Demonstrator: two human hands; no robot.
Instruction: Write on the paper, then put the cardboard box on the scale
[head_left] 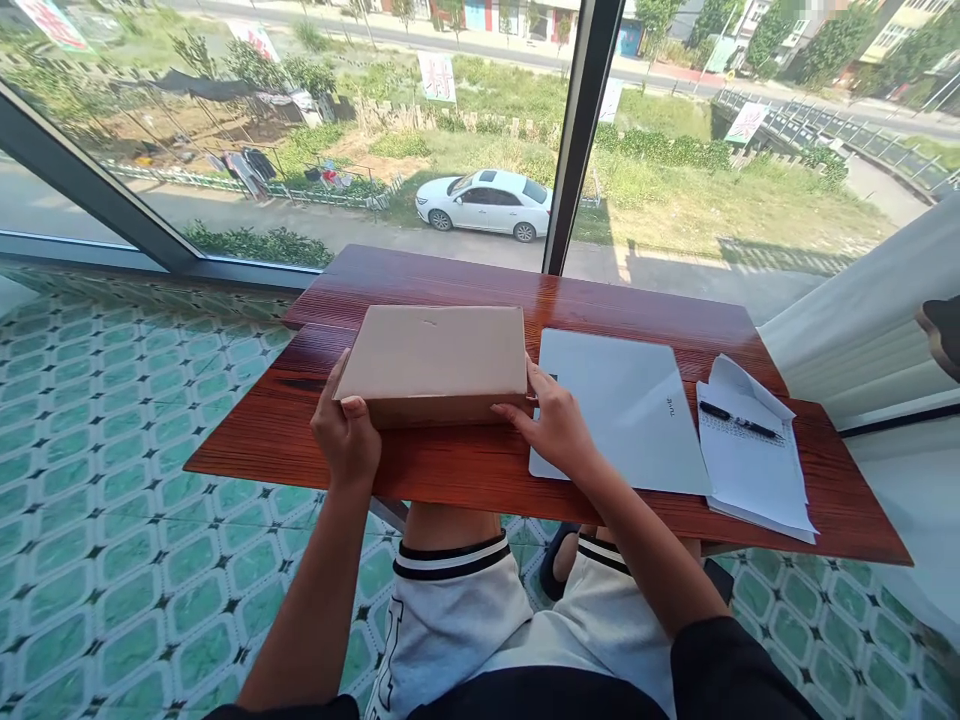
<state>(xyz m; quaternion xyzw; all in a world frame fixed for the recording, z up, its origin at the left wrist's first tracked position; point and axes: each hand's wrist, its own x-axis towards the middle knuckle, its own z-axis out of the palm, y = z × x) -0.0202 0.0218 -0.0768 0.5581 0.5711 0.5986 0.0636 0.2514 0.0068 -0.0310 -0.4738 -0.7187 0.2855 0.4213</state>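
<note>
A closed brown cardboard box (442, 350) is between my two hands at the front left of the red-brown wooden table (450, 465). My left hand (345, 430) grips its left front corner, the thumb on the front edge and the fingers along the side. On the right end, my right hand (551, 410) holds the box with the thumb at the lower front corner; its other fingers are partly hidden behind the side. I cannot tell whether the box rests on the table or is slightly raised. Just right of it lies a closed silver laptop (619, 420), beneath my right wrist.
A stack of white paper (750, 480) with a black pen (739, 420) on top lies right of the laptop. Large windows rise behind the table, with a white car (486, 200) outside. A white curtain (847, 290) hangs at the right. Green patterned tiles (135, 520) cover the floor.
</note>
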